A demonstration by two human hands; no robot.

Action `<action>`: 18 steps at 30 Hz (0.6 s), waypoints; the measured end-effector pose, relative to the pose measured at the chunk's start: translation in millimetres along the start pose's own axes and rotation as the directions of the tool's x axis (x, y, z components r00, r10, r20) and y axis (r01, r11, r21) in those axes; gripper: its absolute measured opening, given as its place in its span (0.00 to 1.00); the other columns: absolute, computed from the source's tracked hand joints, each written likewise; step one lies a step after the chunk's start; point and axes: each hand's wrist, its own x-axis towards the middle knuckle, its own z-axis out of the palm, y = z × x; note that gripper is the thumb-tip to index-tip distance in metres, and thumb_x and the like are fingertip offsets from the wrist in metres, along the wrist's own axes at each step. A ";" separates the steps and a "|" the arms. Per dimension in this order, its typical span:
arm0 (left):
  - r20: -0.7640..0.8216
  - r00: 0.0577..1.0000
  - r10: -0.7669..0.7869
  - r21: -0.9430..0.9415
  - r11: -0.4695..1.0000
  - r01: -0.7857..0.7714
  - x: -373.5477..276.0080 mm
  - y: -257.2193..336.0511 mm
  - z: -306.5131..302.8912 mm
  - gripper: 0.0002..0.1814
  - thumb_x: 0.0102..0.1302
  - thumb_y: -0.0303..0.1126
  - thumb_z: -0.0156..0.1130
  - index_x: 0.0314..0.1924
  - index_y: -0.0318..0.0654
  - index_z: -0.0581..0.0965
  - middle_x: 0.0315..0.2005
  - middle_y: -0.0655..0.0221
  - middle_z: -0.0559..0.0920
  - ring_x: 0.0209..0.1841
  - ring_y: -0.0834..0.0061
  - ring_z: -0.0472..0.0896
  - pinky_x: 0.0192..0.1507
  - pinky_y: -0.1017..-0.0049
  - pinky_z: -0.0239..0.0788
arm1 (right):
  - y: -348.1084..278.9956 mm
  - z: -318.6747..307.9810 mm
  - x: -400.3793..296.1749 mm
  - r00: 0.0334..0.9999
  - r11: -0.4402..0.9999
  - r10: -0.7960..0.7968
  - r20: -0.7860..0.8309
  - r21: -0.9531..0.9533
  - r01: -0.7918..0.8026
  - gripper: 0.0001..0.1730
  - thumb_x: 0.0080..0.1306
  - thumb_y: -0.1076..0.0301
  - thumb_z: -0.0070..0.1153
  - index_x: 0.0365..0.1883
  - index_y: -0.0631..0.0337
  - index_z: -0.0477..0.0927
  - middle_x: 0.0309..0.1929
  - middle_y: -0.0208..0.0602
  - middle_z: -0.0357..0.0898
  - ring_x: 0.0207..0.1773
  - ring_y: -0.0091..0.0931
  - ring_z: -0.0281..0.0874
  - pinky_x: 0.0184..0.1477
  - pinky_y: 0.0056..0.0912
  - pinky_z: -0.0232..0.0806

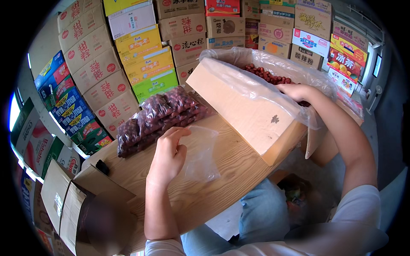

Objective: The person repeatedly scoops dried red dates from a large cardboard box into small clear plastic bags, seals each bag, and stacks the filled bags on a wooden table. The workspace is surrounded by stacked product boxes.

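My left hand (167, 156) pinches the upper edge of a clear plastic bag (205, 158), which hangs thin and flat above the wooden table (237, 179). No contents show in it. On the right, my right hand (295, 91) reaches over the rim of a large cardboard carton (237, 105) lined with a clear plastic sheet (256, 59). Dried red dates (267, 74) lie inside the carton, and the fingers are down among them. The fingertips are hidden, so whether they grip any dates is not visible.
Filled bags of red dates (160, 115) are piled at the table's far side. A small black object (102, 167) and an open cardboard box (65, 195) sit at the left. Stacked cartons (96, 70) line the wall behind. Beneath the table's right edge is an open container (293, 192).
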 end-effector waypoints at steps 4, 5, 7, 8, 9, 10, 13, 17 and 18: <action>0.004 1.000 -0.015 0.008 1.000 0.015 -0.6 3.1 -4.9 0.20 0.49 0.15 0.47 0.43 0.23 0.77 0.39 0.53 0.79 0.27 0.70 0.72 0.31 0.73 0.64 | -2.1 1.1 6.8 0.991 0.981 0.127 0.043 0.144 -0.132 0.27 0.70 0.62 0.50 0.67 0.56 0.65 0.62 0.38 0.72 0.61 0.26 0.69 0.61 0.34 0.63; 0.003 1.000 -0.021 0.001 1.000 0.021 -0.4 3.0 -4.7 0.20 0.49 0.15 0.47 0.43 0.23 0.77 0.39 0.53 0.79 0.27 0.70 0.72 0.31 0.73 0.64 | 5.2 2.5 12.4 0.991 0.976 0.120 0.054 0.174 -0.127 0.27 0.70 0.62 0.50 0.67 0.57 0.66 0.61 0.38 0.73 0.60 0.25 0.70 0.60 0.33 0.64; -0.016 0.999 0.037 0.019 0.999 -0.037 0.4 -1.7 -1.8 0.20 0.49 0.13 0.45 0.43 0.24 0.77 0.35 0.60 0.78 0.25 0.77 0.70 0.27 0.77 0.63 | 28.4 6.1 24.4 0.992 0.964 0.110 0.069 0.236 -0.123 0.27 0.70 0.61 0.50 0.66 0.60 0.67 0.60 0.38 0.74 0.59 0.25 0.71 0.58 0.33 0.66; -0.026 0.998 0.064 0.030 0.998 -0.064 -0.3 -3.2 -1.3 0.21 0.49 0.13 0.45 0.43 0.25 0.78 0.33 0.63 0.77 0.23 0.81 0.69 0.26 0.79 0.62 | 35.9 5.6 30.6 0.987 0.963 0.060 0.146 0.252 -0.096 0.28 0.70 0.59 0.50 0.65 0.62 0.67 0.60 0.38 0.73 0.58 0.24 0.71 0.56 0.32 0.67; -0.024 0.998 0.057 0.031 0.998 -0.056 -0.6 -4.2 -1.5 0.21 0.50 0.13 0.45 0.43 0.25 0.78 0.34 0.63 0.77 0.23 0.80 0.69 0.26 0.79 0.62 | 30.7 5.3 30.4 0.984 0.970 0.079 0.162 0.216 -0.113 0.28 0.70 0.58 0.51 0.65 0.62 0.67 0.60 0.38 0.73 0.58 0.24 0.71 0.56 0.32 0.67; -0.022 0.999 0.049 0.032 0.998 -0.048 -0.9 -4.8 -1.5 0.20 0.50 0.13 0.45 0.43 0.25 0.78 0.34 0.63 0.77 0.23 0.80 0.69 0.26 0.78 0.62 | 24.1 3.8 29.1 0.979 0.975 0.098 0.177 0.179 -0.130 0.28 0.69 0.58 0.51 0.64 0.62 0.68 0.59 0.38 0.73 0.57 0.24 0.72 0.55 0.32 0.67; -0.031 0.997 0.072 0.037 0.997 -0.071 -1.5 -5.0 -1.3 0.20 0.50 0.13 0.45 0.43 0.25 0.78 0.35 0.62 0.78 0.23 0.80 0.69 0.27 0.78 0.62 | 25.2 3.3 30.3 0.980 0.984 0.107 0.171 0.122 -0.129 0.27 0.69 0.58 0.50 0.63 0.63 0.69 0.57 0.38 0.75 0.55 0.25 0.73 0.55 0.32 0.68; -0.039 0.997 0.069 -0.005 0.998 -0.070 0.1 -4.0 3.3 0.20 0.50 0.14 0.46 0.43 0.24 0.77 0.36 0.60 0.79 0.23 0.79 0.69 0.28 0.78 0.62 | 56.1 12.0 40.4 0.993 0.971 0.107 0.059 0.210 -0.117 0.25 0.71 0.57 0.46 0.61 0.62 0.70 0.56 0.38 0.75 0.54 0.26 0.73 0.55 0.32 0.67; -0.036 0.997 0.066 -0.002 0.998 -0.066 -1.2 -2.6 2.2 0.20 0.49 0.14 0.46 0.43 0.24 0.77 0.36 0.60 0.79 0.24 0.78 0.69 0.28 0.78 0.62 | 51.6 12.6 40.5 0.993 0.970 0.114 0.041 0.210 -0.120 0.25 0.71 0.57 0.45 0.61 0.62 0.70 0.57 0.38 0.75 0.54 0.26 0.73 0.55 0.32 0.67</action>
